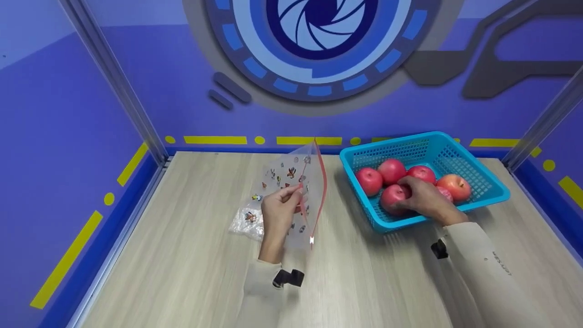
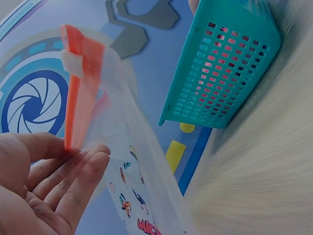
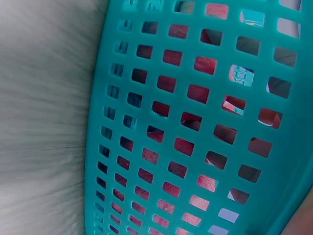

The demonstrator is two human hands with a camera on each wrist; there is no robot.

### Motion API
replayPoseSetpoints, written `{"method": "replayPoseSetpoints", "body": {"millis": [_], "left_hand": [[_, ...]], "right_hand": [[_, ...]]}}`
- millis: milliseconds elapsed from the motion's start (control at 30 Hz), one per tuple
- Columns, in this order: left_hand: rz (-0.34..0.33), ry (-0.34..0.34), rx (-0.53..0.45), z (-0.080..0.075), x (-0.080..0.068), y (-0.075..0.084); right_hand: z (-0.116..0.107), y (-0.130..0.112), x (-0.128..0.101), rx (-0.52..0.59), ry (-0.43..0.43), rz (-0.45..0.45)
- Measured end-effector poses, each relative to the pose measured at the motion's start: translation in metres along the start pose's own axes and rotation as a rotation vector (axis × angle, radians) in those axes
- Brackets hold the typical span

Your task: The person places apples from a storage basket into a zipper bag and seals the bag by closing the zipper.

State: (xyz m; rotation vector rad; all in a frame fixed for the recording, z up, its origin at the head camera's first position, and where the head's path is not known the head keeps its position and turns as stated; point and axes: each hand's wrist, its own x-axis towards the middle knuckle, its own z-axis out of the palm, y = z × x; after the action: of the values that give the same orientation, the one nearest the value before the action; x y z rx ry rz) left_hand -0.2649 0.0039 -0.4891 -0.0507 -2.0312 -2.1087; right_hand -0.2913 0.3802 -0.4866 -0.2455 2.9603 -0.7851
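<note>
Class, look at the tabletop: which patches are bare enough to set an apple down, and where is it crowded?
Bare wood lies left of the zip bag up to the blue side wall, across the near edge of the table around the sleeves, and in the strip between bag and basket. Crowded: inside the basket, where the right hand grips an apple among others, and where the left hand pinches the bag.

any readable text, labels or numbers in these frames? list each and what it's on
Right sleeve: small dark print, too blurred to read.
Zip bag, held by the left hand: cartoon stickers with a few red letters at the bottom edge, cut off and unreadable.
Blue basket, apples, table, back wall: no text; the wall carries only a camera-shutter emblem and yellow dashes.
</note>
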Motion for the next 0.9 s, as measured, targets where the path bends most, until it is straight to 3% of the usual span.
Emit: {"method": "replayPoseSetpoints", "body": {"millis": [233, 467, 900], "left_hand": [[0.002, -0.003, 0.002, 0.0002, 0.0011, -0.0009], [0.002, -0.005, -0.025, 0.0002, 0.0009, -0.0010], [0.014, -0.006, -0.022, -0.0021, 0.0013, -0.0024]], "right_hand": [[-0.0002, 0.0008, -0.0002, 0.015, 0.003, 0.024], [-0.0007, 0.0006, -0.0014, 0.016, 0.046, -0.019], [0.0015, 0.0000, -0.0036, 0.070, 0.077, 0.031]]}}
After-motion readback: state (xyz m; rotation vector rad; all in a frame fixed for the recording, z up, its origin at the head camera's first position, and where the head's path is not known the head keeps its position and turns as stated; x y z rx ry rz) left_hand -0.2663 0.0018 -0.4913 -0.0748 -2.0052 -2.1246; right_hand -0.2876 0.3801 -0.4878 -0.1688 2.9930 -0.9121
